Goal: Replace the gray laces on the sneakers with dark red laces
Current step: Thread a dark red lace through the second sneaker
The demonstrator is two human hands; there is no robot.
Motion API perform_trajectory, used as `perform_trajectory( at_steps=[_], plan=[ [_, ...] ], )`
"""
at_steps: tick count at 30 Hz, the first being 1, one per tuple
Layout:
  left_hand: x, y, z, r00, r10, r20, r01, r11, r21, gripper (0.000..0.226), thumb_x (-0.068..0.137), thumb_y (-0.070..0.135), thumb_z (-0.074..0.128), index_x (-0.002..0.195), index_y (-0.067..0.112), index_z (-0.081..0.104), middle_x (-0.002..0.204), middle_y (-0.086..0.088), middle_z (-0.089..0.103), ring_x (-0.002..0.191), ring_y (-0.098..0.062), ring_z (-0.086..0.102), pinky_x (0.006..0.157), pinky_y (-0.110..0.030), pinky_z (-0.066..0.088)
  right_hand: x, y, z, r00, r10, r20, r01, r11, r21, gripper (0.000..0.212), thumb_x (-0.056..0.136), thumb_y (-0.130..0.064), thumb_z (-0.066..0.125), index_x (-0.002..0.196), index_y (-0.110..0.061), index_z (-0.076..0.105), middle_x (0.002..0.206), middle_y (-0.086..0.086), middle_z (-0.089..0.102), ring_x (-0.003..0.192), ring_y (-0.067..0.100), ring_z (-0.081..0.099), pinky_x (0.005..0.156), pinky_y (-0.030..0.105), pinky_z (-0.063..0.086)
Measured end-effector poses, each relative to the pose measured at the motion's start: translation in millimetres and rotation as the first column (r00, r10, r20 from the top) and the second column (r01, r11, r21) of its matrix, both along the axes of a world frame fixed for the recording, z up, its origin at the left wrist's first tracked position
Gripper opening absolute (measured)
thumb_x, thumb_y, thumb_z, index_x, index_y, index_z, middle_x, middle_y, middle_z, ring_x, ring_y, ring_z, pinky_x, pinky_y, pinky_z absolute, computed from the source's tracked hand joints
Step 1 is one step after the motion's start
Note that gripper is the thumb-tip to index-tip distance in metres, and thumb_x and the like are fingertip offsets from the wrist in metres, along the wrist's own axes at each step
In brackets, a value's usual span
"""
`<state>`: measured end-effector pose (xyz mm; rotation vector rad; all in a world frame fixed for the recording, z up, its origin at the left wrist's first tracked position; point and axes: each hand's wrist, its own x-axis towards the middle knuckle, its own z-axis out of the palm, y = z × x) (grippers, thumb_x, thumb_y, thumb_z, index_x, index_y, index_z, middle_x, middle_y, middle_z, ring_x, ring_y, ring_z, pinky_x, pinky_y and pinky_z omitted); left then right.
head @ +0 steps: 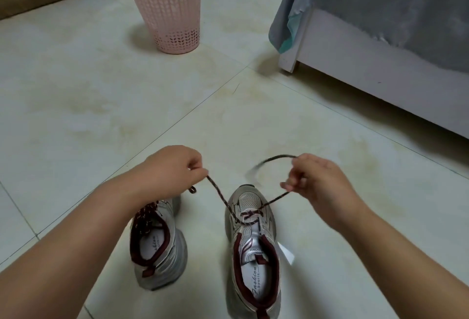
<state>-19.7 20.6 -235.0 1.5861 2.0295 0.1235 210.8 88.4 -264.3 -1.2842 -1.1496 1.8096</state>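
Two silver-grey sneakers with dark red collars stand on the tiled floor. The left sneaker [157, 245] is laced with a dark red lace, and my left forearm hides its toe. The right sneaker [253, 250] has a dark red lace [220, 195] threaded through only its lower eyelets. My left hand [175, 166] pinches one end of that lace above and left of the shoe. My right hand [314, 181] pinches the other end to the right, and the free tail curves out blurred above the toe.
A pink perforated plastic basket [168, 11] stands on the floor at the back. A white bed frame [355, 64] draped with a grey blanket fills the right side. A white paper scrap [286, 254] lies beside the right sneaker.
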Motion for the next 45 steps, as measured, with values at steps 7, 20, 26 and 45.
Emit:
perform_trajectory(
  at_steps=[7,20,26,45],
  plan=[
    [-15,-8,-56,0.955,0.14,-0.261,-0.158,0.986,-0.049,0.021,0.089,0.028,0.046,0.079,0.014,0.059,0.082,0.0,0.066,0.084,-0.021,0.059,0.063,-0.027,0.037,27,5,27,0.985,0.047,0.166,-0.046,0.999,-0.007,0.025,0.098,-0.021,0.042,0.083,-0.006,0.055,0.044,-0.003,0.023,0.038,0.013,0.021,0.046,0.024,0.043],
    [88,11,-43,0.485,0.262,0.834,-0.093,0.964,-0.249,0.025,0.097,0.026,0.042,0.112,0.016,0.059,0.096,0.0,0.065,0.084,-0.01,0.062,0.08,-0.023,0.046,22,-13,4,0.842,0.244,0.481,-0.325,0.941,0.092,0.027,0.092,-0.01,0.051,0.066,-0.008,0.059,0.041,-0.008,0.038,0.037,0.006,0.033,0.041,0.018,0.033],
    [110,31,-51,-0.026,0.488,0.873,-0.432,0.782,-0.45,0.007,0.092,0.007,0.052,0.093,0.009,0.059,0.081,-0.007,0.069,0.069,-0.015,0.068,0.073,-0.029,0.055,21,-20,-13,0.74,0.379,0.556,-0.486,0.873,0.052,0.019,0.091,-0.011,0.053,0.075,-0.003,0.058,0.056,-0.001,0.048,0.044,0.001,0.041,0.047,0.019,0.042],
    [108,23,-85,0.957,0.115,0.268,-0.129,0.991,0.036,0.01,0.084,0.016,0.058,0.076,0.022,0.056,0.069,0.009,0.055,0.066,-0.011,0.054,0.064,-0.026,0.042,15,14,-39,0.972,-0.083,0.219,0.098,0.994,-0.057,0.026,0.094,0.001,0.04,0.084,-0.011,0.061,0.058,0.002,0.05,0.041,0.008,0.042,0.044,0.018,0.043]
  ],
)
